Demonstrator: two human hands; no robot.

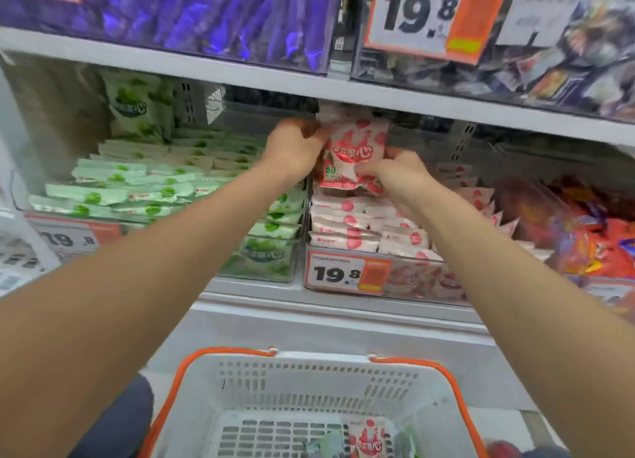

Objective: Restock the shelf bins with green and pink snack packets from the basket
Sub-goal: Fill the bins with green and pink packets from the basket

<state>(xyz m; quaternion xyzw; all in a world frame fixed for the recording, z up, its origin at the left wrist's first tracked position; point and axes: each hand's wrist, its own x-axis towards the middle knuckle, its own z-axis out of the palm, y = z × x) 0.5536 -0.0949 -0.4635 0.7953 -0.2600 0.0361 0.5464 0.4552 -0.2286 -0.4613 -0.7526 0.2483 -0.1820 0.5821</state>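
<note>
Shelf, middle tier, two clear bins side by side.

- Green bin (pixel 268 268): left. Green packets (pixel 113 196) lie flat in rows, a few upright at the back and at the front wall.
- Pink bin (pixel 412 282): right, touching the green bin. Pink packets (pixel 347 220) stacked flat. A 19.8 tag (pixel 338 273) is on its front wall.
- Held packet (pixel 354 155): pink, strawberry print, upright and slightly crumpled, above the rear of the pink bin, just under the upper shelf (pixel 206 69).
- Left hand (pixel 293 148): fingers curled round the held packet's upper left edge, gripping it.
- Right hand (pixel 395 172): fingers pinch the held packet's lower right side, thumb on the front face.
- Basket (pixel 309 382): white, orange handles, below the shelf in front of the person. At the bottom lie one pink packet (pixel 367 437) and, beside it, a green one (pixel 326 444), partly blurred; the rest is cut off by the frame edge.

Other stock.
- Purple packets (pixel 206 11): top tier, left.
- Large 19.8 tag (pixel 419 14): top tier, right, on a bin of mixed dark packets.
- Red and orange packets (pixel 591 244): in the bin right of the pink bin.
</note>
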